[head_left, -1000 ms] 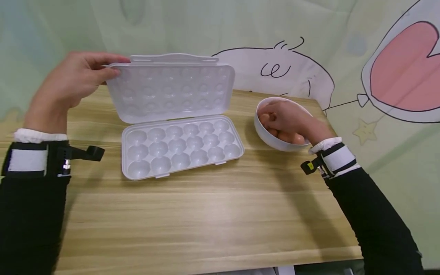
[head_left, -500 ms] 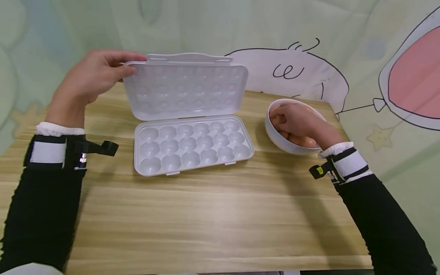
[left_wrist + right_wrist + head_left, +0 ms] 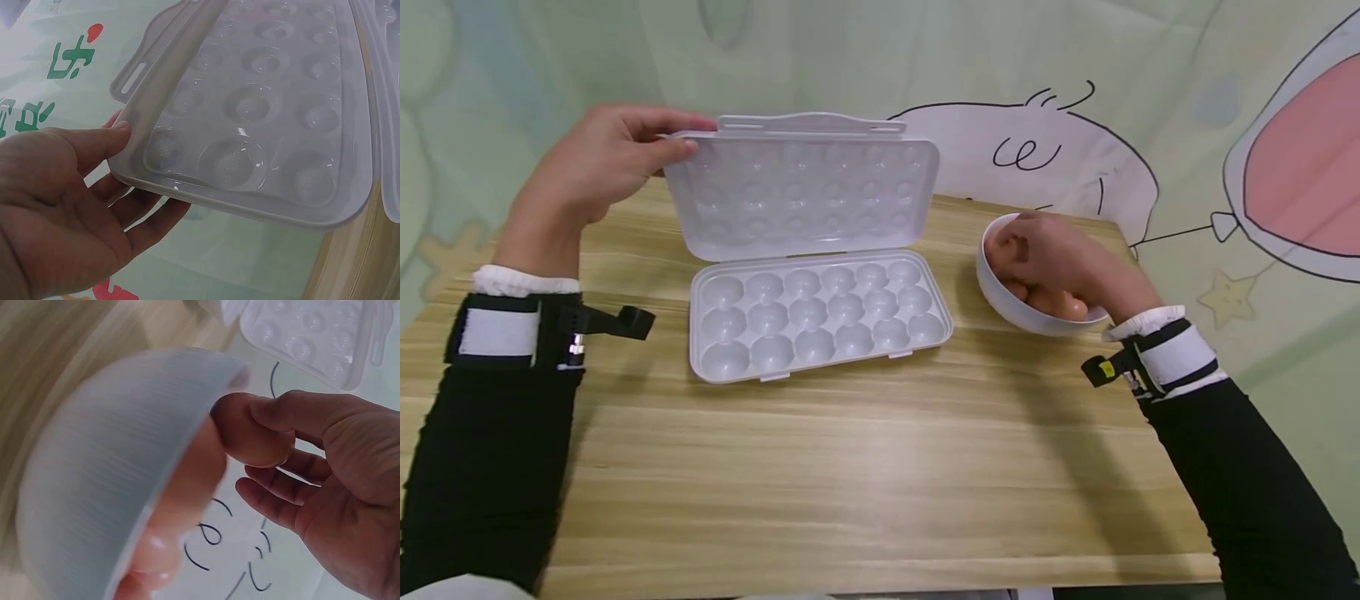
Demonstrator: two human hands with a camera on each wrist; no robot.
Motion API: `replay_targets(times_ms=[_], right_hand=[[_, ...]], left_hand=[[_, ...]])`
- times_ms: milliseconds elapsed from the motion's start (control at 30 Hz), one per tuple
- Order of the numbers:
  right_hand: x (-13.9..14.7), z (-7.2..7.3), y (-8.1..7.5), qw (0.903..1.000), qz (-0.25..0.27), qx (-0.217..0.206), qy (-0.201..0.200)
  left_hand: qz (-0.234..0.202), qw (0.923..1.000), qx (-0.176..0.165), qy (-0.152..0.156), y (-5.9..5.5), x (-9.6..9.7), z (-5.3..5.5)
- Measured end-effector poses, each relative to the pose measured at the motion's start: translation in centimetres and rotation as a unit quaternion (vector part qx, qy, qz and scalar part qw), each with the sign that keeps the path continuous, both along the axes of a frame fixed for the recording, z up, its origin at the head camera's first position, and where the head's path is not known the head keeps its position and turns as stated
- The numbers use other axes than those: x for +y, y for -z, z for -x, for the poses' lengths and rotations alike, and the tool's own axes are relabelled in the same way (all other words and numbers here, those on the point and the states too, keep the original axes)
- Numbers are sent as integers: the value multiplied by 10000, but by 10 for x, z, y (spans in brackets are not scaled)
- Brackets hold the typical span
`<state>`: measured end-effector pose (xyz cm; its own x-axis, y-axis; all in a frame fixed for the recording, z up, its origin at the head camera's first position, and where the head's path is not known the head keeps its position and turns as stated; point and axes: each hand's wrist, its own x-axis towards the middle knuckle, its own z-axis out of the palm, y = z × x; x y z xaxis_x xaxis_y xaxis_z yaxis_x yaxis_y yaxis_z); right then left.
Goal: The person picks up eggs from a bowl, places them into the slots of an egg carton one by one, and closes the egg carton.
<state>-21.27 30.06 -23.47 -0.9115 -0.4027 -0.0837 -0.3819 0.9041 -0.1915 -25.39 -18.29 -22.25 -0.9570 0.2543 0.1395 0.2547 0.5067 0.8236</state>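
Note:
A white plastic egg box lies open on the table, its cupped base (image 3: 827, 312) holding nothing and its lid (image 3: 805, 196) tilted up behind. At the lid's upper left corner, my left hand (image 3: 598, 167) pinches the edge between thumb and fingers. A white bowl (image 3: 1018, 312) of brown eggs (image 3: 1051, 302) stands to the right of the box. Over the bowl is my right hand (image 3: 1060, 250). In the right wrist view, its thumb and fingers grip one brown egg (image 3: 253, 431) at the bowl's rim, close to the other eggs.
The wooden table (image 3: 850, 475) carries the box and bowl. Behind it hangs a pale green printed cloth (image 3: 820, 58) with a cartoon face and a balloon. The bowl sits near the table's right edge.
My right hand has risen slightly within the bowl, gripping an egg. The left hand keeps hold of the lid. The head view has shifted, so the box and bowl appear farther right.

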Motion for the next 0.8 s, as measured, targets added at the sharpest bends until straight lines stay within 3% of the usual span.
replay_targets(times_ms=[167, 400, 633, 800], right_hand=[[-1, -4, -17, 9999, 82, 86, -21], [-7, -13, -38, 9976, 92, 611, -323], [-20, -24, -53, 9917, 120, 984, -816], [-35, -33, -60, 9909, 166, 995, -887]], left_hand=[[51, 9999, 1, -86, 0, -2, -1], [25, 9999, 37, -135, 1, -5, -1], [94, 9998, 71, -144, 3, -4, -1], [256, 9995, 172, -85, 2, -1, 0]])
